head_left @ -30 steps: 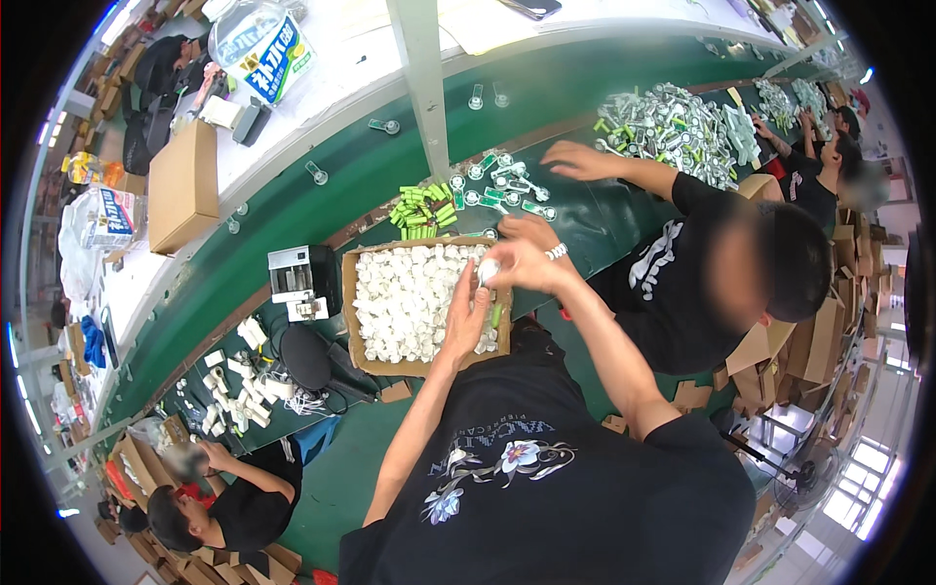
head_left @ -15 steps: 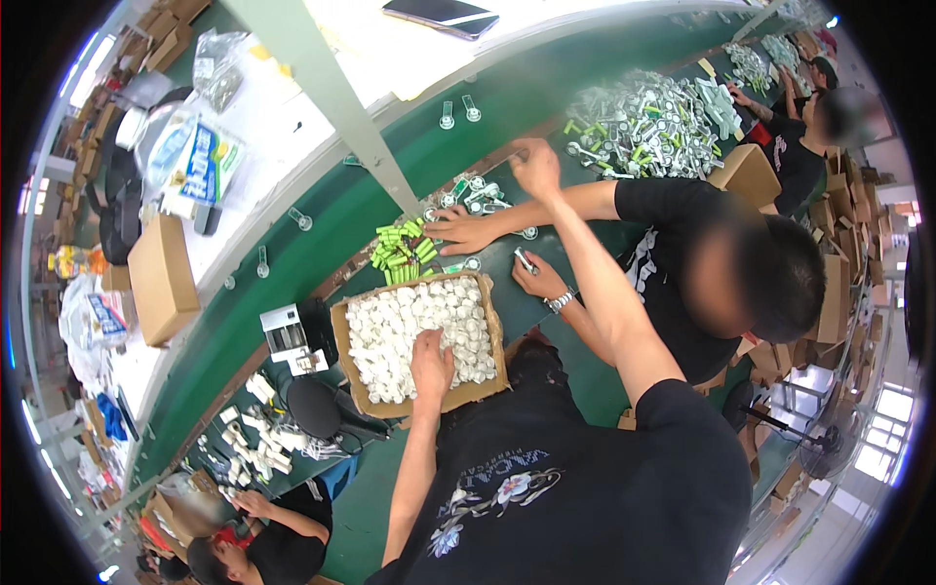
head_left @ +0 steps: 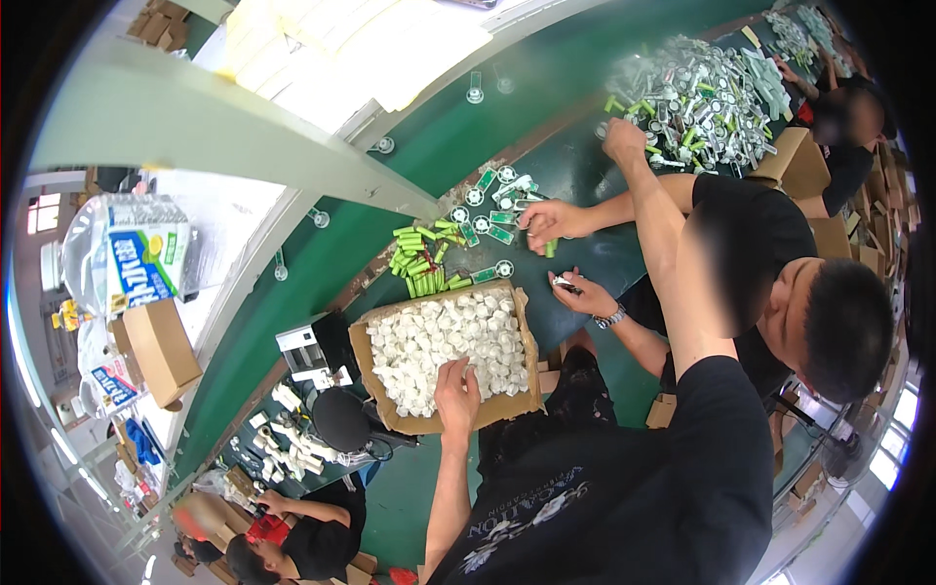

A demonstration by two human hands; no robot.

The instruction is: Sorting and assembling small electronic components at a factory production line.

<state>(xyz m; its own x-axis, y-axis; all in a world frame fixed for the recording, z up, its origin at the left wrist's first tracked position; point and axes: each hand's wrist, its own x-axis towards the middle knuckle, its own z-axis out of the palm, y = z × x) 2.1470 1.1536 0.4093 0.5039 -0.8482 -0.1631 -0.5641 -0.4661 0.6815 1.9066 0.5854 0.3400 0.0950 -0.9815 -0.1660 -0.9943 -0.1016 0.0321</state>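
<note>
A blue-labelled clear jug (head_left: 144, 255) stands just beside a brown cardboard box (head_left: 164, 351) on a white bench (head_left: 232, 207).

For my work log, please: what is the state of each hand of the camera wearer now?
Left hand: over white pieces; grip cannot be told.
Right hand: curled near the parts heap; whether holding anything cannot be told.

Bold white characters on blue label (head_left: 146, 273) of clear bottle (head_left: 125, 249), similar print on second bottle (head_left: 112, 387) below, lettering (head_left: 531, 502) across black shirt (head_left: 643, 478)
</note>
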